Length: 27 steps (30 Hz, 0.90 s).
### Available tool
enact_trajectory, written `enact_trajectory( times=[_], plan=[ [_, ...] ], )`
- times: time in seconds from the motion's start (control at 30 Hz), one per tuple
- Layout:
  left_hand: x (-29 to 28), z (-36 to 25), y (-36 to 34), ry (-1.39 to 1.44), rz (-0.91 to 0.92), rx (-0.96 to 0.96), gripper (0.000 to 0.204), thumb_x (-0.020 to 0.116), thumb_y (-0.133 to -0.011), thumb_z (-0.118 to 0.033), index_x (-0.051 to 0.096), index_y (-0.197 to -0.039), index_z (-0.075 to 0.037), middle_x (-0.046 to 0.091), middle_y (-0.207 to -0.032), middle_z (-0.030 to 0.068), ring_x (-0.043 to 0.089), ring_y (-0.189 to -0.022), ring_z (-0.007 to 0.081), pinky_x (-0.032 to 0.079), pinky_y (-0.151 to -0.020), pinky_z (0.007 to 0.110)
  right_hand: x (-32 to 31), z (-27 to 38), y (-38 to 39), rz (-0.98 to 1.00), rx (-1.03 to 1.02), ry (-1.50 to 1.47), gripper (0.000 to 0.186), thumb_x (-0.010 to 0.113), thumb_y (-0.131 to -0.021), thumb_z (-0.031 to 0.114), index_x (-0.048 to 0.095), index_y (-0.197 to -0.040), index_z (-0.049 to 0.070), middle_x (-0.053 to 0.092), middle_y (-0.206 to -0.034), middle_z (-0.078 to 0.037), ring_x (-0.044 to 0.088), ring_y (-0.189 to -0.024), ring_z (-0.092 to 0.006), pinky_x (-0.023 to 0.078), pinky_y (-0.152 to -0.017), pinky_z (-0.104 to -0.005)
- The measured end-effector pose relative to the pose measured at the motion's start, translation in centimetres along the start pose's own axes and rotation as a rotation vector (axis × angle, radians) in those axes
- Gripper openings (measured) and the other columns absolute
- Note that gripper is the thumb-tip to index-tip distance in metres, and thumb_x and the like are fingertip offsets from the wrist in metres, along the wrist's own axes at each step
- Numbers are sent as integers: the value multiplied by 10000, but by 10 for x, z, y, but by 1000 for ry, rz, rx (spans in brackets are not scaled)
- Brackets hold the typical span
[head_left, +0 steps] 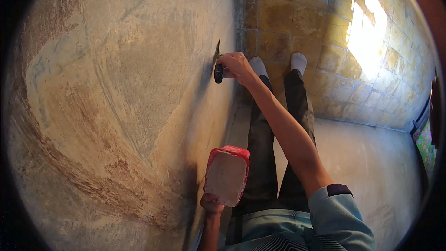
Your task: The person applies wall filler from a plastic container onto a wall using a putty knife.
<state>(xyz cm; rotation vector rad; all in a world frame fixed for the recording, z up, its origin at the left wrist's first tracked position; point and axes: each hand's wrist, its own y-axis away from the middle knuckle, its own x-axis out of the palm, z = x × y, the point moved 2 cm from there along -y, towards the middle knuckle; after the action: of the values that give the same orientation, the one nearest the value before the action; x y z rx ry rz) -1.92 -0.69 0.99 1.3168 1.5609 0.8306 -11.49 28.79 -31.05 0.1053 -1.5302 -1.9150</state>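
Note:
My right hand (237,67) is closed around the black handle of a putty knife (218,74). Its thin dark blade stands at the surface of the wall (144,51) on my left; whether it touches cannot be made out. Lower down, my left hand (213,204) grips a red plastic tub (238,150) by its near end. Smooth beige paste (226,176) fills most of the tub's opening, and pale smears coat the rim. The wall carries uneven patches of pale coating, grey areas and rough brown streaks.
Brown square tiles (276,14) cover the floor beyond the wall's foot, with bright sunlight (369,32) at the right. My feet in pale socks (298,62) stand close to the wall. A patterned colourful cloth (425,146) shows at the far right edge.

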Motion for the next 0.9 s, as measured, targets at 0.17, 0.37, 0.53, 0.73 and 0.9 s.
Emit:
enact_trajectory(
  times=[0.17, 0.37, 0.53, 0.73, 0.9],
  plan=[
    [-41, 4, 0, -273, -73, 137, 779, 560, -572, -152, 479, -1339, -42, 512, -1314, 151, 477, -1237, 358, 410, -1040, 522, 24, 10, 58, 64, -44, -19, 223, 648, -808, 146, 695, -913, -44, 609, -731, -40, 607, -641, -119, 559, -603, -267],
    [-25, 3, 3, -29, -112, 18, 774, 560, -572, -146, 484, -1337, -65, 512, -1313, 152, 468, -1244, 363, 401, -1038, 539, 35, 32, 153, 164, -76, -51, 329, 671, -803, 153, 675, -1058, -55, 626, -782, -43, 609, -711, -94, 559, -632, -268],
    [-3, -10, 7, 14, 12, -11, 796, 552, -560, -132, 470, -1347, -46, 518, -1303, 154, 475, -1232, 367, 411, -1036, 513, 3, 18, 110, 89, -18, 58, 334, 669, -819, 147, 656, -1090, -48, 614, -775, -33, 610, -690, -101, 552, -631, -275],
    [-15, 5, 4, -246, -25, 59, 797, 547, -556, -129, 469, -1343, -33, 523, -1296, 155, 482, -1221, 366, 423, -1027, 500, 2, -3, 49, 127, -48, -42, 288, 679, -824, 170, 654, -967, -78, 622, -781, -49, 631, -687, -118, 562, -622, -285],
    [-28, 7, 9, -465, -77, 125, 798, 542, -552, -127, 469, -1339, -21, 526, -1290, 156, 488, -1212, 366, 434, -1019, 490, 40, 32, 125, 152, -74, 130, 425, 693, -818, 185, 632, -1111, -116, 671, -800, -113, 660, -713, -134, 559, -628, -267]
  ],
)
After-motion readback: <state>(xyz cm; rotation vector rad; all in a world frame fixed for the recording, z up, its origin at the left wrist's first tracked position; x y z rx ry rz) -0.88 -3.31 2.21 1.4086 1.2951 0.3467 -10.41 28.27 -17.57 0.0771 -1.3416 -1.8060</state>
